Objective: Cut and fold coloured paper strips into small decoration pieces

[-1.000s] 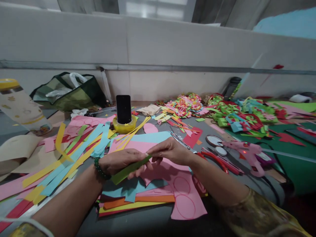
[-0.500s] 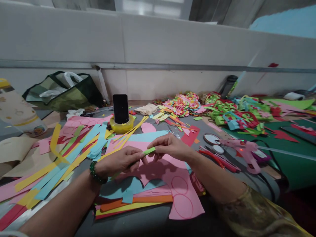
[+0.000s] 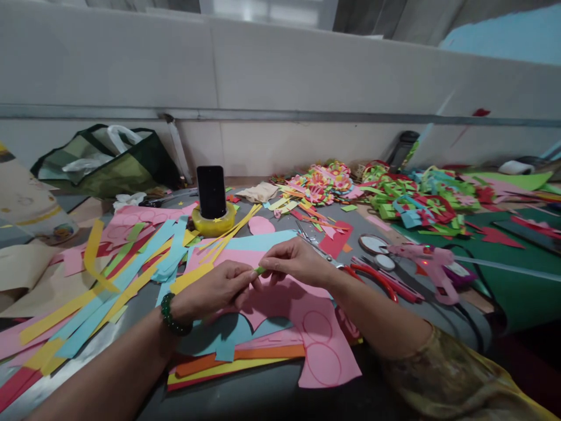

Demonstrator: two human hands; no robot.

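A small green strip (image 3: 260, 270) is pinched between my two hands, mostly hidden by the fingers. My left hand (image 3: 225, 286), below a green bead bracelet, holds its left end. The fingers of my right hand (image 3: 289, 261) close on its right end. Both hands hover over a pink sheet (image 3: 284, 304) with cut curved edges and drawn circles. Under that sheet lie blue paper (image 3: 225, 345) and orange paper (image 3: 263, 353). Red-handled scissors (image 3: 372, 278) rest just beyond my right forearm.
Coloured strips (image 3: 118, 292) spread at the left. A phone (image 3: 211, 192) stands in a yellow tape roll (image 3: 214, 225). Behind are piles of paper flowers (image 3: 326, 184) and looped green pieces (image 3: 416, 202). A pink glue gun (image 3: 432, 266) lies at the right, a bag (image 3: 114, 161) at back left.
The fingers have drawn closer together around the green strip, so less of it shows. The view has shifted slightly, and more of the scissors is visible beside my right hand.
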